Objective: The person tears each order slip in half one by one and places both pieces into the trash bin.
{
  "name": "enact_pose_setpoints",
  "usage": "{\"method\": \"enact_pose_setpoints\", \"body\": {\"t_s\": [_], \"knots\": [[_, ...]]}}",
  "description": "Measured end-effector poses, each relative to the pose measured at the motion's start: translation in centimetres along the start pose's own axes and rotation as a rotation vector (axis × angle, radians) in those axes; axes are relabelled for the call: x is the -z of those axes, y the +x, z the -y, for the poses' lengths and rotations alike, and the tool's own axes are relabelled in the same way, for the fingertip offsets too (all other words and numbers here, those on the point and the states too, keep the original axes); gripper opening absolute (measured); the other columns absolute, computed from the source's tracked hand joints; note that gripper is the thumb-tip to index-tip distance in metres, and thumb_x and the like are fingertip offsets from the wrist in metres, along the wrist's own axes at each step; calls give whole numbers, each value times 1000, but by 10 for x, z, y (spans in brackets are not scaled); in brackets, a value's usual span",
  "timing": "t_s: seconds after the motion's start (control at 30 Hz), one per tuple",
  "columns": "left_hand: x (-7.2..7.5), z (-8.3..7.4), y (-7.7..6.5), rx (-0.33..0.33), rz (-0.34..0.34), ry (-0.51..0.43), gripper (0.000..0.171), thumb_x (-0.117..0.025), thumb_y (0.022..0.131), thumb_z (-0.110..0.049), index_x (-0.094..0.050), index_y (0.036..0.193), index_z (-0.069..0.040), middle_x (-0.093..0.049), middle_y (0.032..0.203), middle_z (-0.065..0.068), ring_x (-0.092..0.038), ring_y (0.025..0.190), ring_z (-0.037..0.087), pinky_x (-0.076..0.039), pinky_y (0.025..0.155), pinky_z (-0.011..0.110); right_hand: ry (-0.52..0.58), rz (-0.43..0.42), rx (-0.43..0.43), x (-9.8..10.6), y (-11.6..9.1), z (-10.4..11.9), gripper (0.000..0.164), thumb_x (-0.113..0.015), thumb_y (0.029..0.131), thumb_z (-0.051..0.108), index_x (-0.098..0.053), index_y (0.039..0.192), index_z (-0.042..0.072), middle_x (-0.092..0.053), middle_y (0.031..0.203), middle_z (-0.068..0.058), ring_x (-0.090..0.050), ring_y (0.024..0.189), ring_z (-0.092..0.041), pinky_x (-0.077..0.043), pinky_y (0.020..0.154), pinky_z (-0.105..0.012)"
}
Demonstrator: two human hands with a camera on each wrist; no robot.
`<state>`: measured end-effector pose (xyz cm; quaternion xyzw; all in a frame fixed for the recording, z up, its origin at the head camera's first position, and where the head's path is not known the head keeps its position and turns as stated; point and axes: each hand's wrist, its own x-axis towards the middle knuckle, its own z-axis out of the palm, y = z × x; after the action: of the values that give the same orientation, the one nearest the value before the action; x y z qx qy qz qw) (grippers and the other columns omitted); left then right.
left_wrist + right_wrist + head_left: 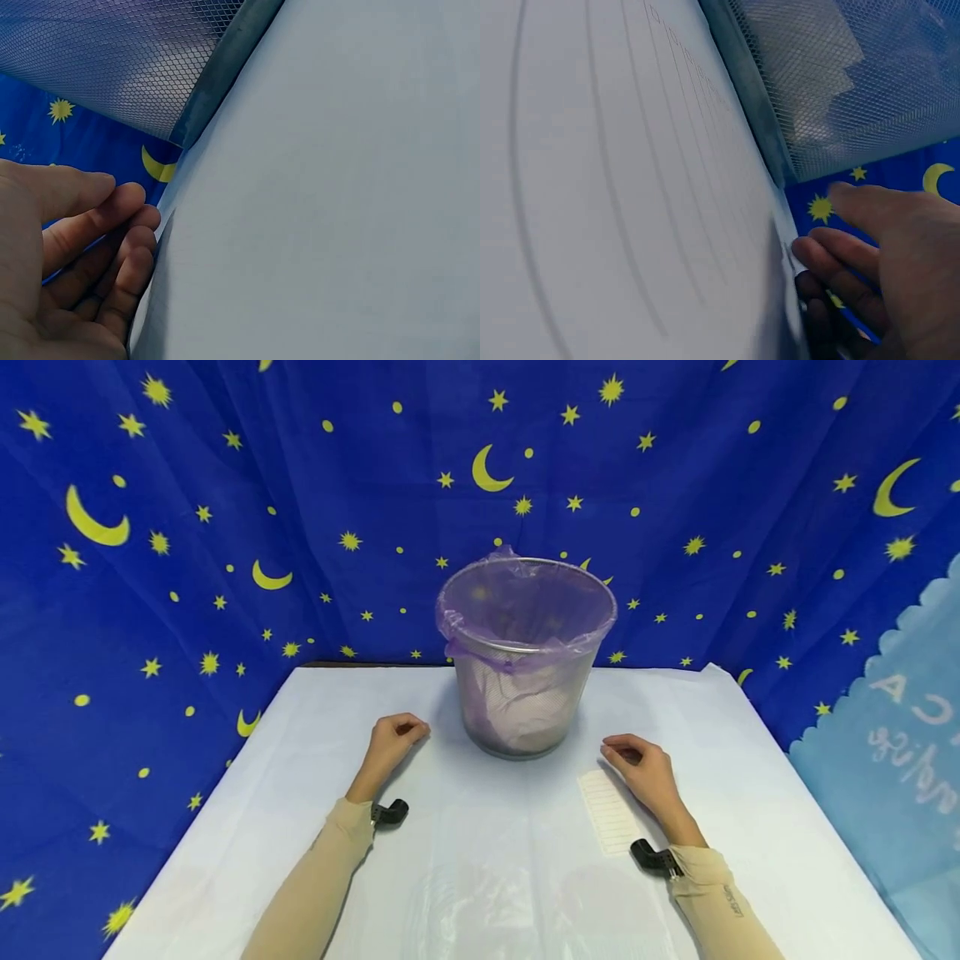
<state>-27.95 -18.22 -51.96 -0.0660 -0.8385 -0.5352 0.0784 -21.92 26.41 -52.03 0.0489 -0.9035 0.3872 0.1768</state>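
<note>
A round mesh wastebasket stands upright toward the back of the table. A thin purple bag lines it and folds over its rim. My left hand rests on the table to the left of the basket, fingers loosely curled around nothing. To the right of the basket lies my right hand, loosely curled too and holding nothing. Beside and partly under that hand is a lined paper sheet, whose printed lines fill much of the right wrist view. Both hands are apart from the basket.
The white table has a shiny clear cover in front. A blue curtain with yellow moons and stars hangs close behind and along the left. At the right is a light blue cloth with white lettering. Each wrist wears a black camera mount.
</note>
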Motion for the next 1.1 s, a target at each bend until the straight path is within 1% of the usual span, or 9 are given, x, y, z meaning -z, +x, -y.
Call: {"method": "enact_pose_setpoints", "body": {"t_s": [0.13, 0.23, 0.37, 0.53, 0.63, 0.73, 0.87, 1.0, 1.1], "knots": [[-1, 1, 0, -2, -5, -3, 9, -73, 90, -15, -77, 89, -7, -75, 90, 8, -64, 80, 14, -48, 74, 23, -34, 27, 18, -1, -5, 2, 29, -76, 87, 36, -74, 106, 14, -75, 94, 0, -68, 92, -20, -49, 87, -38], [-1, 1, -1, 4, -7, -5, 9, -73, 89, -15, -77, 88, -7, -75, 90, 8, -64, 79, 14, -48, 74, 23, -59, 59, 37, -4, -6, 5, 31, -79, 85, 33, -74, 107, 11, -72, 101, -5, -66, 96, -25, -50, 88, -44], [-3, 0, -1, 4, -15, -22, 8, -74, 89, -14, -77, 88, -7, -74, 90, 9, -64, 80, 14, -48, 75, 23, -96, 86, 58, -5, -7, 7, 30, -81, 83, 31, -74, 104, 10, -68, 102, -8, -64, 92, -23, -52, 83, -43], [-11, -2, -3, -27, -21, -24, 7, -74, 88, -13, -77, 85, -8, -74, 85, 8, -63, 77, 15, -48, 73, 23, -150, 127, 77, -4, -6, 10, 39, -85, 77, 37, -72, 102, 11, -65, 99, -8, -59, 90, -21, -47, 81, -40], [-18, -5, -6, -80, -31, -26, 6, -74, 86, -11, -77, 81, -9, -73, 80, 5, -61, 73, 14, -47, 70, 24, -188, 156, 81, -3, -7, 11, 47, -87, 73, 41, -70, 105, 11, -63, 104, -8, -56, 95, -24, -44, 85, -43], [-27, -9, -8, -156, -32, -16, 6, -75, 84, -10, -76, 78, -8, -72, 76, 2, -61, 69, 13, -47, 67, 24, -226, 162, 91, -1, -7, 13, 52, -89, 71, 41, -68, 107, 10, -60, 107, -9, -54, 98, -26, -43, 88, -45], [-39, -15, -13, -192, 21, 14, 7, -76, 83, -13, -77, 80, -7, -72, 77, 2, -61, 68, 12, -49, 66, 25, -231, 160, 96, -1, -7, 17, 51, -90, 69, 39, -68, 105, 9, -61, 101, -8, -55, 93, -25, -44, 84, -43], [-47, -19, -20, -165, 97, 36, 5, -77, 83, -13, -77, 84, -8, -73, 81, 5, -61, 69, 10, -49, 66, 24, -221, 174, 86, -1, -8, 18, 46, -90, 70, 37, -68, 100, 9, -62, 91, -6, -55, 83, -20, -44, 76, -38], [-51, -22, -23, -156, 118, 42, 5, -77, 84, -12, -77, 85, -7, -73, 82, 6, -60, 69, 9, -49, 66, 23, -210, 182, 68, -1, -9, 19, 41, -90, 71, 36, -68, 95, 10, -61, 85, -3, -53, 78, -17, -43, 71, -34]]}}
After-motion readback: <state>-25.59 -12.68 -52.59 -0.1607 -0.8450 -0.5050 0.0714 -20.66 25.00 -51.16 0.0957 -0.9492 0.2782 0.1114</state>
